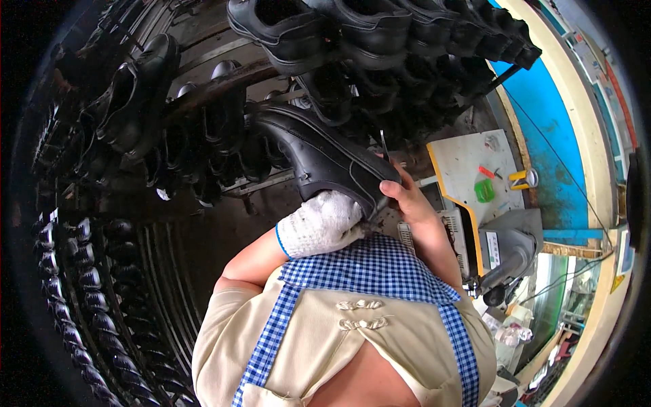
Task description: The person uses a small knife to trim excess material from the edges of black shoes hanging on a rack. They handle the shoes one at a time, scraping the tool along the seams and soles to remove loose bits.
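Observation:
A black leather shoe (325,152) is held on its side in front of my apron, its toe pointing up and to the left. My left hand (322,224), in a white knitted glove with a blue cuff edge, reaches into the shoe's opening and grips it there; the fingers inside are partly hidden. My bare right hand (407,197) is closed at the heel end, its thumb against the edge of the shoe. A thin, pale metal tool (384,144) sticks up from the fingers of this hand, close beside the sole. Its handle is hidden.
Racks of black shoes (369,34) stand ahead, with another black shoe (139,95) to the left and rows of shoes (91,298) lower left. On the right are a white worktable (468,152) with a green item (484,190) and a grey machine (508,247).

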Motion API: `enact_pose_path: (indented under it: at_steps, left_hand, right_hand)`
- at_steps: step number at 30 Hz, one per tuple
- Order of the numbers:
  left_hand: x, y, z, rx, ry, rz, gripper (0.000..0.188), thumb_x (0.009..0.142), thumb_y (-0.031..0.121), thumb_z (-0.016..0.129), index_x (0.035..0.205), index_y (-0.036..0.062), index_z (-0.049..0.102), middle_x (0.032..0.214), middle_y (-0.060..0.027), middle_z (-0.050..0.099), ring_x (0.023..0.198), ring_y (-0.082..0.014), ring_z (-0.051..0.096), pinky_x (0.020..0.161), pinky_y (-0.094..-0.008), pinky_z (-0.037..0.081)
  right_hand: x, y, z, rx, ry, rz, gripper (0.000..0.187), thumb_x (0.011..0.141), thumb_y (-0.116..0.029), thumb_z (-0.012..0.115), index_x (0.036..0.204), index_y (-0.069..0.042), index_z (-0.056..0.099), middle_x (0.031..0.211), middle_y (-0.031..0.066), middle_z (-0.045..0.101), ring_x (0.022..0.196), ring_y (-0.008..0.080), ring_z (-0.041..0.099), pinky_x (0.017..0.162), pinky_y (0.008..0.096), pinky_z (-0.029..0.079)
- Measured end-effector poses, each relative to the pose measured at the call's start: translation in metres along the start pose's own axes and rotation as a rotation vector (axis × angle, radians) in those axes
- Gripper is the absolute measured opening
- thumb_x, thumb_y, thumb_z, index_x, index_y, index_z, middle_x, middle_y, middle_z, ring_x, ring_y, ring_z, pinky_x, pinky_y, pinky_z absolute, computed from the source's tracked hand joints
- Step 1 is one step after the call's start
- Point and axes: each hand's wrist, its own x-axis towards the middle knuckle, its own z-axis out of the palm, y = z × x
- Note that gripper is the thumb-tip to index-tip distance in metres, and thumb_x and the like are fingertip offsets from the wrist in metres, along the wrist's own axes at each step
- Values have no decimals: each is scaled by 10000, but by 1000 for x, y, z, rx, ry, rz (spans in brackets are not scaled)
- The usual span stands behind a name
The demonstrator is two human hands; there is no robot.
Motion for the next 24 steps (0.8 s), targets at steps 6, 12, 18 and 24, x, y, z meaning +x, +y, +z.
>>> enact_pose_path:
  at_steps: [6,12,18,24]
  left_hand:
    - [-22,-8,-52,-310,122,298,365,879,215,643,1178,7,631,1107,-207,662,1033,-361,654,914,-394,527]
    - [-13,-34,-38,-878,951,-135,807,859,82,694,1521,12,237,1479,-191,401,1370,-275,410,1137,-395,338]
    - [0,-27,-29,-867,891,-239,789,772,137,756,1448,26,364,1434,-120,435,1321,-227,433,1104,-364,359]
    - [-3,-27,-27,-898,940,-198,717,754,106,774,1377,25,427,1336,-109,514,1251,-224,491,1091,-370,376]
  right_hand:
    - [-10,45,-32,541,-30,64,764,841,-421,681,1424,9,438,1352,172,560,1232,250,557,1037,364,455]
    - [2,52,-33,312,-130,-160,742,935,-585,496,1441,-48,420,1409,174,510,1252,286,546,1076,443,444]
    - [-7,74,-19,244,-91,-96,628,956,-531,505,1375,-63,494,1322,128,559,1181,247,570,1024,397,458]
    - [2,75,-9,-260,13,-180,521,978,-477,514,1308,-77,567,1235,81,607,1109,207,593,973,352,472]
